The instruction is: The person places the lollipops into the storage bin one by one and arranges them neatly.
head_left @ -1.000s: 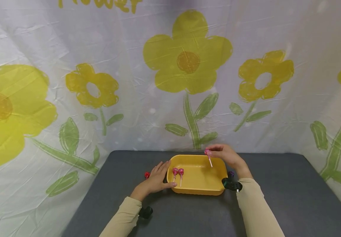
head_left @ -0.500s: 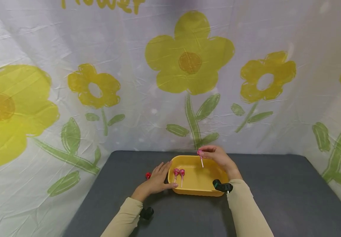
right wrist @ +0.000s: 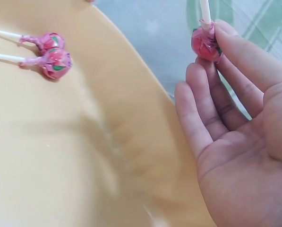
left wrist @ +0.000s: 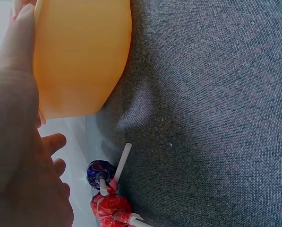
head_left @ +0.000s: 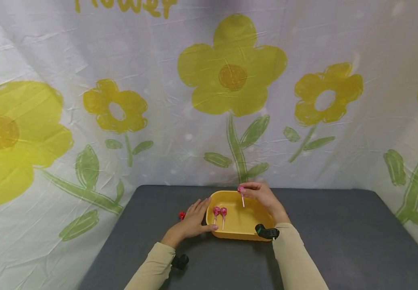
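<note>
My right hand [head_left: 265, 198] pinches a pink-wrapped lollipop [head_left: 242, 190] by its head, between thumb and fingers, above the back part of a yellow tray [head_left: 243, 235]. In the right wrist view, the white stick of this lollipop [right wrist: 206, 45] points away from the palm. Two matching pink lollipops [right wrist: 55, 61] lie side by side inside the tray, at its left end. My left hand [head_left: 190, 223] rests against that end with fingers extended, its thumb on the front rim.
Left of the tray, partly behind my left hand, lie a red lollipop [left wrist: 110, 208] and a dark purple one [left wrist: 99, 173] on the grey table [head_left: 209, 268]. A small purple thing [head_left: 288, 215] shows beside my right wrist. Behind the table hangs a flowered curtain [head_left: 179, 161].
My right hand has moved left over the tray and slightly lower, carrying the pink lollipop. The left hand stays at the tray's left end.
</note>
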`<state>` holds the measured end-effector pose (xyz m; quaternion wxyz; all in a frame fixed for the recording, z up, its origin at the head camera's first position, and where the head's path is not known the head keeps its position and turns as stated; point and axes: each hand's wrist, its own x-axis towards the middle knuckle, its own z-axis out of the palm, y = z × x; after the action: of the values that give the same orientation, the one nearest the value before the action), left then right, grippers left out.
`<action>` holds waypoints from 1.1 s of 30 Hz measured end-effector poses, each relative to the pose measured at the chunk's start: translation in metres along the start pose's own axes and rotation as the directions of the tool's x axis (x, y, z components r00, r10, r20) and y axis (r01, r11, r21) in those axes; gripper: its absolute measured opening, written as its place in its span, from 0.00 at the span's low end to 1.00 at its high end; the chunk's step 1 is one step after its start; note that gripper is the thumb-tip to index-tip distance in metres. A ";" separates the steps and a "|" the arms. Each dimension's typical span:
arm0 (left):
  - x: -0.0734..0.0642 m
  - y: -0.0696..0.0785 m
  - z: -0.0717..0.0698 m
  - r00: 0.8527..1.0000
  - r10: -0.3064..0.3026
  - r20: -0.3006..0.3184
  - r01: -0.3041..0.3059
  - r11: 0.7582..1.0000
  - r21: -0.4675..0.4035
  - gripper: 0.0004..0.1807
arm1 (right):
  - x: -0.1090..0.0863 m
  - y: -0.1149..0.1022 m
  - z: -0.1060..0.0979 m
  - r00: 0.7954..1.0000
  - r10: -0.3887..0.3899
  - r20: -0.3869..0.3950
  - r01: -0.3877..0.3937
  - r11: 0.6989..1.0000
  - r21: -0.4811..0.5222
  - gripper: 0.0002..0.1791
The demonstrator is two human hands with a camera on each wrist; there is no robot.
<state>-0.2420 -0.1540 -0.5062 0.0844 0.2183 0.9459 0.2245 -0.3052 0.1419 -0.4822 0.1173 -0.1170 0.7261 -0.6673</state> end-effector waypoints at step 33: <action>0.001 0.002 -0.001 1.000 -0.023 0.005 0.023 1.000 -0.002 0.58 | 0.004 0.022 0.026 1.000 0.012 0.028 -0.011 0.999 -0.030 0.20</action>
<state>-0.2418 -0.1519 -0.5046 0.0894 0.2079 0.9480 0.2240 -0.3013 0.1180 -0.5068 0.1296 -0.1238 0.7351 -0.6539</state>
